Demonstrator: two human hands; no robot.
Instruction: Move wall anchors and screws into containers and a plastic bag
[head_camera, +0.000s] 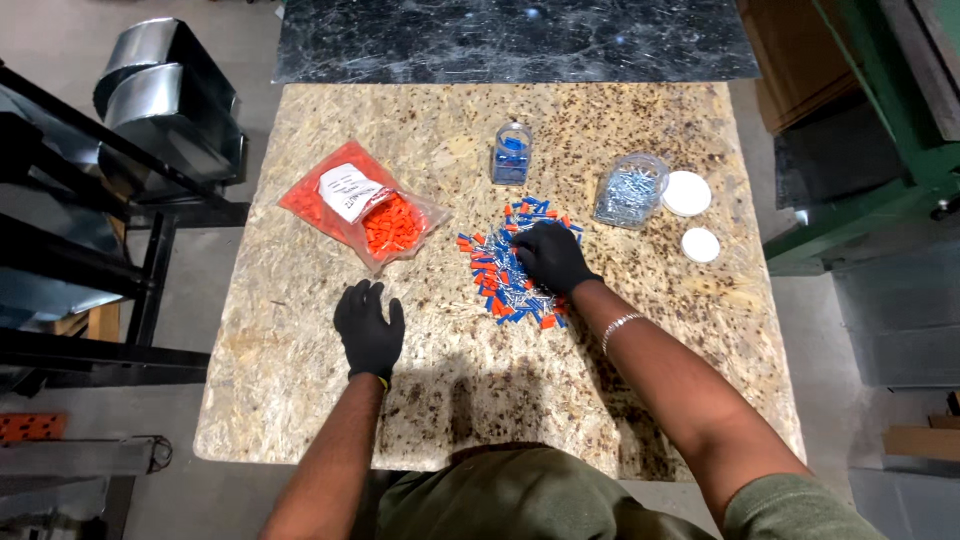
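Two jars (512, 153), two lids (687, 193), one bag (362, 213)

A mixed pile of blue and orange parts (503, 272) is touched by the right hand (549, 256); the left hand (369, 330) is laid flat on the table (300, 330).

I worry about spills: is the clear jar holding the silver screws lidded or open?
Open. The clear jar has no lid on; two white lids lie on the board right beside it. It looks tilted.

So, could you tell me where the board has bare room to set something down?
Bare: the near edge below the left hand, and the far-left corner beyond the bag. Crowded: the middle, where the right hand rests on the pile, with jars and lids behind.
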